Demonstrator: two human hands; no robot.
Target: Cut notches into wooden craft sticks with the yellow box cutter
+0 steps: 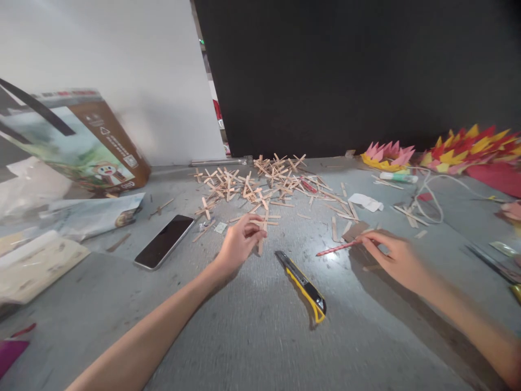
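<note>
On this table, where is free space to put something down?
Free: the near tabletop between the forearms, nearer than the yellow cutter; also left of the left forearm, nearer than the phone. Crowded: the far middle, by wooden sticks, and far right, by folded paper.

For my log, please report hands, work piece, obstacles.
Left hand holding wooden cross. Right hand holding red pencil. Yellow cutter between them, nearer camera, possibly in the way.

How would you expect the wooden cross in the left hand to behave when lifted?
The wooden cross in the left hand looks light, its strips being thin. It seems fairly stiff, its arms straight. With arms splayed, it probably won't roll.
</note>
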